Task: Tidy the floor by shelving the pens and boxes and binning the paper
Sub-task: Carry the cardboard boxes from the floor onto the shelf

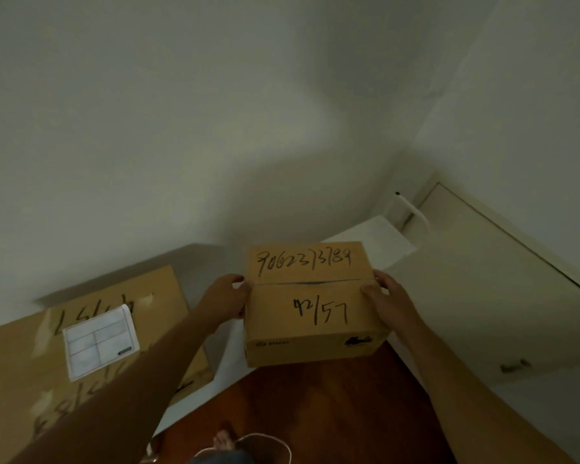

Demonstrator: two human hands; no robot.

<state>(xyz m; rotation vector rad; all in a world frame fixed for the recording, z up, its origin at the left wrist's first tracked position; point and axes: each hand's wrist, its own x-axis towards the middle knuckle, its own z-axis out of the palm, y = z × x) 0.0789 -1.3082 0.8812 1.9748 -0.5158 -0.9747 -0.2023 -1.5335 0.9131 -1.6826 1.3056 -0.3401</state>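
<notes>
Hands grip one small box (310, 304) from either side: the left hand (226, 298) is pressed to its left face and the right hand (387, 298) to its right face, thumbs on the taped top. The box is held up in the air, over the wooden floor (315, 413) and level with the front edge of a white shelf (369, 242) in the corner. I'd say this one is mid-carry, about to be shelved, not yet set down.

Counted: two boxes in all, the held one and a big box (81, 346) with a white label (101, 341) to the left, resting on a pale surface by the wall. No pens, no loose paper and no bin are in view, so I cannot tell how much is left. A bare foot (223, 442) shows below.
</notes>
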